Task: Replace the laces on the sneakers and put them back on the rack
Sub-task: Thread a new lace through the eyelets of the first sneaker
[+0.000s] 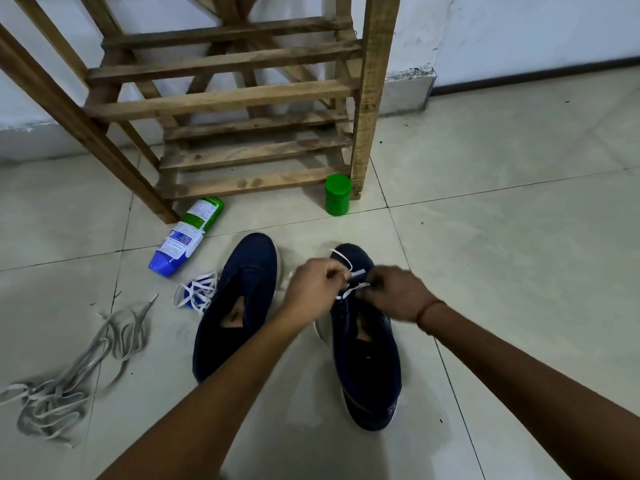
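Though the fingers are blurred, the white lace (354, 287) is pinched by left hand (311, 285) and right hand (394, 296) over the right sneaker (367, 370).

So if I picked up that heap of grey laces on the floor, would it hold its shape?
Probably not: the grey laces lie in loose, overlapping loops, so they would likely droop and come up tangled. They look thin and flat, so probably very light.

Plain domestic room, looks like home shoe corner. Pale glossy floor tiles (519, 237), scuffed white wall (536, 29), dark skirting (519, 79). Rough slatted wooden rack (221, 95) against wall. Green jar (337, 195), plastic bottle (187, 233), sneakers (239, 289) on floor.
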